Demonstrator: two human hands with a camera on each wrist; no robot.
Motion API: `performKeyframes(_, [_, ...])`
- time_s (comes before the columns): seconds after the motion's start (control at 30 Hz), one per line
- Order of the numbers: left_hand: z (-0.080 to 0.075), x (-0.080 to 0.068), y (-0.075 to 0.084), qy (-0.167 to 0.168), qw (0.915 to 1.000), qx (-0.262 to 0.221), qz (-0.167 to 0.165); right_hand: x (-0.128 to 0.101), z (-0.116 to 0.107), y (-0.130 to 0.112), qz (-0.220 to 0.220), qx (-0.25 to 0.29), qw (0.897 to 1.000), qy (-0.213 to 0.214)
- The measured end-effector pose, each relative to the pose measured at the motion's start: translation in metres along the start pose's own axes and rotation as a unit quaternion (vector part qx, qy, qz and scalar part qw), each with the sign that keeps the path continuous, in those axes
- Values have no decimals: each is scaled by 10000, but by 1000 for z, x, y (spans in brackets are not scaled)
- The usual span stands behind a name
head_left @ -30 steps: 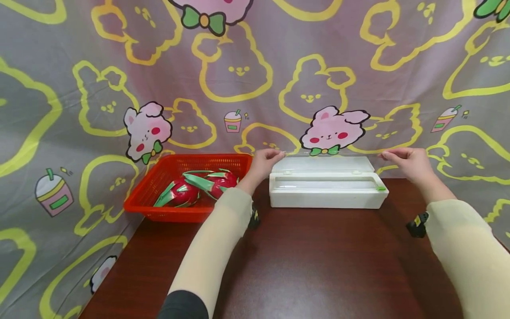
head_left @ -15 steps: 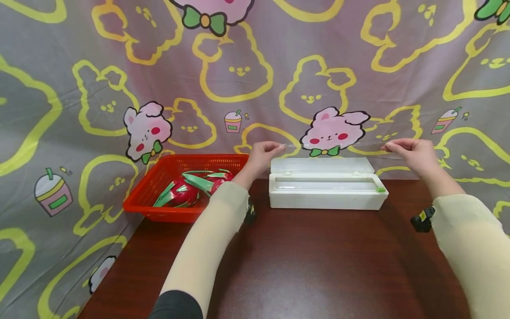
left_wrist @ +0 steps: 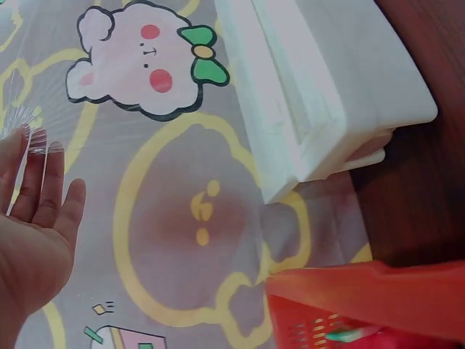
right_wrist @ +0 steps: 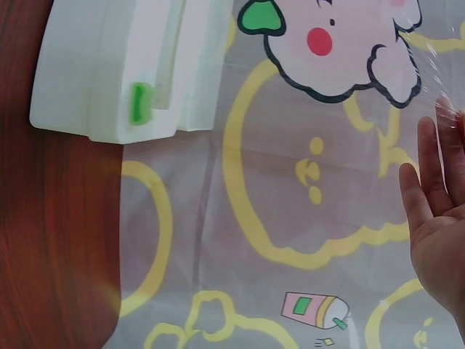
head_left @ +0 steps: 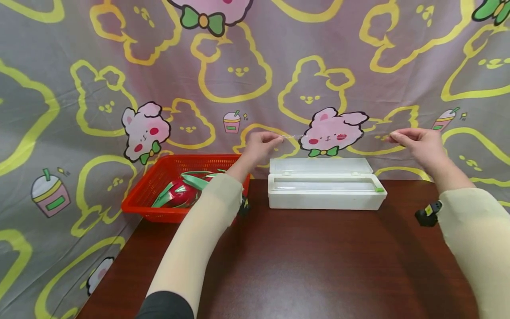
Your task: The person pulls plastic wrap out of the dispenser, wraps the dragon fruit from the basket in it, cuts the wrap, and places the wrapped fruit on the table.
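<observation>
Between my raised hands a thin sheet of clear cling film [head_left: 295,136] is stretched, barely visible against the curtain. My left hand [head_left: 260,146] pinches one corner between thumb and fingers; in the left wrist view creases in the film [left_wrist: 29,120] fan out from those fingertips. On the other side my right hand [head_left: 418,144] pinches the opposite corner, its remaining fingers loosely extended in the right wrist view. Below the hands stands a white cling film dispenser box [head_left: 326,200], its lid [head_left: 320,166] raised. A green slide cutter [head_left: 379,189] sits at the box's right end.
A red plastic basket [head_left: 159,216] stands left of the box, partly behind my left arm. It holds red dragon fruits [head_left: 181,195] with green scales. The brown table [head_left: 318,257] extends toward me, and a cartoon-printed curtain [head_left: 239,57] hangs right behind everything.
Both hands have risen above the box, lifting the film with them. They have also spread slightly farther apart. The box and basket have stayed put.
</observation>
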State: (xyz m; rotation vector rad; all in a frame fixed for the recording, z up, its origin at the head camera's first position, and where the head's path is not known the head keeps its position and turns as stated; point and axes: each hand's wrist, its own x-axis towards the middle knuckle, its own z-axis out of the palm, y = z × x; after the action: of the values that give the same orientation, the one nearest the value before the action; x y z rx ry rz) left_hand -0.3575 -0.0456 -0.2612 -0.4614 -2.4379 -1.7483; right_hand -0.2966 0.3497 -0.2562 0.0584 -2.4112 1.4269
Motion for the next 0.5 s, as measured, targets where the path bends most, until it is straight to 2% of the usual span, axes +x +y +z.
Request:
performKeyframes(0.23, [-6,0,13,-78,9995,-310,-52,2,-7,-8,-286,77,9995,64])
performKeyframes(0.4, [-8,0,20,-175,9988,-420,173,3,-11,-15,-469,153,9987,118])
performKeyframes(0.5, [-9,0,24,-183,9985,-419,292,2,-13,-20,-433,194,9988,116])
